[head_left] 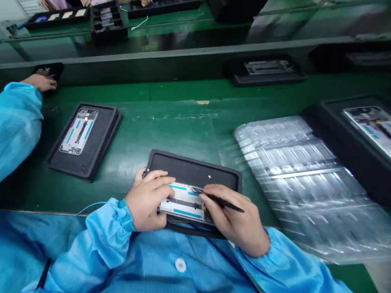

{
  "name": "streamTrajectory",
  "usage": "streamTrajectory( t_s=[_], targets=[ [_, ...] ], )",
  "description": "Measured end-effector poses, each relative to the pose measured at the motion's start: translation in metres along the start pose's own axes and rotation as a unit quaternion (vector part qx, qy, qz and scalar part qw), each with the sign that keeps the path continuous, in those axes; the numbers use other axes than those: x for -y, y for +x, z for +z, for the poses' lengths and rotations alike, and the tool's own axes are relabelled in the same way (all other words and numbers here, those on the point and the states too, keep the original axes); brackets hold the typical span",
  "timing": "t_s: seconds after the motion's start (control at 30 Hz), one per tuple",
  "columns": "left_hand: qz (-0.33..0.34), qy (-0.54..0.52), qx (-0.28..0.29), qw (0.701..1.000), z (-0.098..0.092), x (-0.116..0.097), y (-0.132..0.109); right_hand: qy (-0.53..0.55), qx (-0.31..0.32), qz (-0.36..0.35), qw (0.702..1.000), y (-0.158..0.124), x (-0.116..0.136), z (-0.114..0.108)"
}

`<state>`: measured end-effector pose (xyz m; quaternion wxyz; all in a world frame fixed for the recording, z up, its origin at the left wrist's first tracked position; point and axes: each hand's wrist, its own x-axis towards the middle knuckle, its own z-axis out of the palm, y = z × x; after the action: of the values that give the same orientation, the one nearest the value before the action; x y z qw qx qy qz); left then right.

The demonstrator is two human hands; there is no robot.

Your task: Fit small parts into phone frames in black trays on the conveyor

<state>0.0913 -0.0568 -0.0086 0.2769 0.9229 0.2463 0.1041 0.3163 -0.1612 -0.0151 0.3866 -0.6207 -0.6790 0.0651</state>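
Note:
My left hand (pixel 150 200) holds the left end of an open phone frame (pixel 183 195), thumb on the near edge and fingers bent over the far side. White, with blue strips and a dark flat cable, the frame lies in a black foam tray (pixel 179 166). Black tweezers (pixel 223 200) are pinched in my right hand (pixel 240 216). Their tips reach down to the upper part of the frame; whether they touch it I cannot tell. My right fingers cover part of the frame's right end. A tiny pale piece (pixel 209 176) sits on the tray behind.
To the left lies another phone frame (pixel 80 130) on stacked black trays (pixel 100 155). Clear plastic blister trays (pixel 297 171) and a black tray stack (pixel 326 132) are at right. A neighbour's sleeve (pixel 6 131) reaches in at left. Further trays (pixel 237 78) line the far conveyor.

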Motion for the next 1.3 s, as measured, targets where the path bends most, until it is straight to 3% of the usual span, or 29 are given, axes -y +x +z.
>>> streamTrajectory(
  t_s=[0.37, 0.63, 0.83, 1.1, 1.3],
  targets=[
    [0.000, 0.003, -0.003, 1.000, 0.0004, 0.0004, -0.0004, -0.020, 0.028, -0.039, 0.999, 0.0013, 0.0005, 0.0062],
    [-0.001, 0.004, -0.001, 1.000, 0.0000, -0.0002, -0.0006, -0.039, -0.014, 0.036, 0.998, 0.0037, 0.0013, 0.0008],
    [0.001, 0.004, -0.003, 1.000, 0.0009, 0.0005, -0.0004, -0.002, -0.010, -0.001, 1.000, 0.0032, -0.0005, 0.0009],
    [0.003, 0.004, -0.003, 1.000, 0.0003, 0.0004, 0.0001, -0.030, 0.050, -0.050, 0.997, 0.0057, -0.0016, 0.0069],
    [0.005, 0.001, -0.008, 1.000, 0.0009, 0.0003, -0.0005, -0.001, -0.002, -0.009, 1.000, 0.0071, -0.0034, 0.0016]
  ],
)
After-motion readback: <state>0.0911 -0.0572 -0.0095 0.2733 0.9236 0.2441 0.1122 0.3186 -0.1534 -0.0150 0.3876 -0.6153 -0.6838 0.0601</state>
